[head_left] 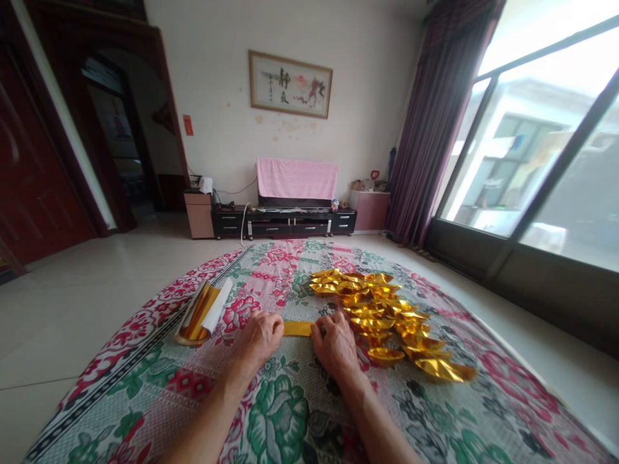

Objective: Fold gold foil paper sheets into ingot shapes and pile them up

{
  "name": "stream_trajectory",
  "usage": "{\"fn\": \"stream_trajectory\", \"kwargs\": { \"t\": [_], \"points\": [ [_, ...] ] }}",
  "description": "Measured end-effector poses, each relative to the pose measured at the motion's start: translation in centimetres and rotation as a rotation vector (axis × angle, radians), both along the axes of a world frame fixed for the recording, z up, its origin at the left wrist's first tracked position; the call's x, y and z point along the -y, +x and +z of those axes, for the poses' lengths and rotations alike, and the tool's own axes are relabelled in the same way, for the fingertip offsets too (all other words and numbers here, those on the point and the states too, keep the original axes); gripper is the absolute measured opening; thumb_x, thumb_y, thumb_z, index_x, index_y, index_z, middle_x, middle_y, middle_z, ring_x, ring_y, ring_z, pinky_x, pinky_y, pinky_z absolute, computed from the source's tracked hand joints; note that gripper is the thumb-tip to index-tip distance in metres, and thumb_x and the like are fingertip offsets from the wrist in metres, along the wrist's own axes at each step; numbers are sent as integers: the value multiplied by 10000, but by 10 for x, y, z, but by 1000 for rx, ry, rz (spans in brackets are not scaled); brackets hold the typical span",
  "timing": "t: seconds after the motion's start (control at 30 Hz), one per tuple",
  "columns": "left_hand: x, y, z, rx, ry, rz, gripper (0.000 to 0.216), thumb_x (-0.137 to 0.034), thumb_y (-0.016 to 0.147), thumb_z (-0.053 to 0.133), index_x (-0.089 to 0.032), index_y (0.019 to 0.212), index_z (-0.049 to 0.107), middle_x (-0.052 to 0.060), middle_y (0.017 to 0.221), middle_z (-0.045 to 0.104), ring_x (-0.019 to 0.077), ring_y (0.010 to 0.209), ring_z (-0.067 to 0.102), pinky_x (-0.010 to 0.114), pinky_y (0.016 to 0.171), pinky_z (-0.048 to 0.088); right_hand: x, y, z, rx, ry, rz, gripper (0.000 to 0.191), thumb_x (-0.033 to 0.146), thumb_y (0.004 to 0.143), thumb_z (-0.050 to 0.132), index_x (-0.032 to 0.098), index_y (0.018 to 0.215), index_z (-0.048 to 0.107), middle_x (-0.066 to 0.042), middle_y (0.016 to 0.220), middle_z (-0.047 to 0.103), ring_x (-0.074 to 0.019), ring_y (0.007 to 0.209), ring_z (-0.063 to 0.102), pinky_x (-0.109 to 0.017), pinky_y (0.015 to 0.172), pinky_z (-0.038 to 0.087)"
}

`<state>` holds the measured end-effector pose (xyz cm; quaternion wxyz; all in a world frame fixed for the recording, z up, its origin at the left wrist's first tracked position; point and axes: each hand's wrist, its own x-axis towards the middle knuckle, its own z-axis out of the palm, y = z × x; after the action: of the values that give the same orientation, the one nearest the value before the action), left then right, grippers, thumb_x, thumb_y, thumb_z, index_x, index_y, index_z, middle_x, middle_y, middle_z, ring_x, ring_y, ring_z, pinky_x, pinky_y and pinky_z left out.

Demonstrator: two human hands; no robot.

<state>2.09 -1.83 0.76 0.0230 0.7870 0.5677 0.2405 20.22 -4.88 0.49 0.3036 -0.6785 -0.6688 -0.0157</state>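
Observation:
Between my two hands a folded strip of gold foil paper [297,328] lies level, just over the patterned tablecloth [278,412]. My left hand [261,334] is closed on its left end, fingers curled. At the other end my right hand [336,341] pinches the strip, thumb and fingers pressed together. Close to the right of that hand sits a cluster of folded gold paper ingots [382,322], shaped like small boats and set in rough rows. To the left of my left hand lies a curled stack of gold foil sheets [200,316] with white backs.
Beyond the table, a low black cabinet [290,227] stands against the wall, with a pink cloth [297,177] draped over something on it. Purple curtains [430,129] and large windows [527,161] are on the right. A doorway [116,129] opens at the left.

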Motion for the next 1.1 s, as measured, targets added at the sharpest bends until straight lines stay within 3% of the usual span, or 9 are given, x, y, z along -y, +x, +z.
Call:
{"fn": "stream_trajectory", "kwargs": {
  "t": [0.23,0.4,0.57,0.77,0.97,1.1],
  "points": [
    [10,21,0,-71,79,178,382,-565,764,481,-201,738,594,73,749,614,227,823,537,336,792,373,-4,-2,-5,42,22,-17,188,380,768,541,201,737,588,-49,821,501,-179,780,490,-281,730,347],
    [15,30,0,-91,55,241,485,-635,699,516,-182,858,585,127,852,590,306,941,511,389,800,374,-3,-3,-4,40,17,-22,172,361,765,544,200,717,578,-51,812,503,-178,769,489,-282,725,348],
    [15,28,1,-15,16,237,458,-608,689,550,-175,835,580,130,840,572,337,967,497,427,808,371,-2,-2,-3,32,26,-19,169,363,759,557,202,713,581,-52,812,505,-181,768,495,-288,721,352],
    [10,14,7,-57,-27,148,316,-528,715,564,-213,715,587,57,729,592,233,829,530,330,759,379,-1,-1,-2,17,12,-8,171,364,765,550,203,729,591,-56,829,508,-181,777,497,-287,730,359],
    [4,-2,12,-46,-100,41,146,-362,735,563,-249,783,642,14,748,640,189,801,525,286,747,367,-2,-1,-3,17,8,2,165,359,764,552,204,735,599,-52,825,499,-177,772,492,-284,737,364],
    [-2,-12,14,1,-191,-9,183,-240,724,523,-263,830,670,-6,715,638,162,750,535,267,743,374,-2,0,-3,19,12,5,161,357,761,553,204,734,598,-49,826,496,-178,781,493,-288,745,367]
  ]
}}
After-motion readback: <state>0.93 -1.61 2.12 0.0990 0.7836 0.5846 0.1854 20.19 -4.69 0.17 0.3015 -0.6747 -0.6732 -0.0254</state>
